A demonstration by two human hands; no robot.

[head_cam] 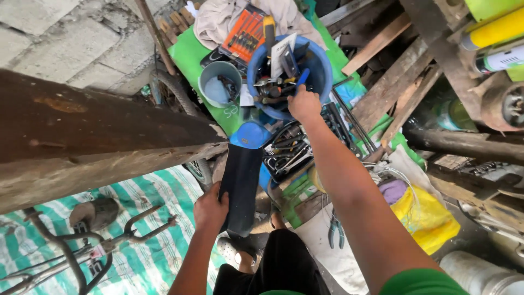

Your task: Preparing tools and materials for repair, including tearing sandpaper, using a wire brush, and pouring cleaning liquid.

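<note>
My left hand (210, 207) grips the near end of a long black fender-like part (242, 180) with a blue far end, held upright over the floor. My right hand (304, 104) reaches down into a blue bucket (322, 71) crammed with hand tools, fingers closed around something among them; what exactly is hidden by the hand. An open black tray of wrenches (286, 150) lies just below the bucket, under my right forearm.
A small grey bucket (219, 82) and an orange screwdriver set (244, 34) sit on a green sheet. A thick rusty beam (98, 136) crosses the left. Wooden planks (393, 82) lie at right, a yellow bag (428, 216) and pliers (335, 230) near my legs, a bicycle frame (93, 251) at lower left.
</note>
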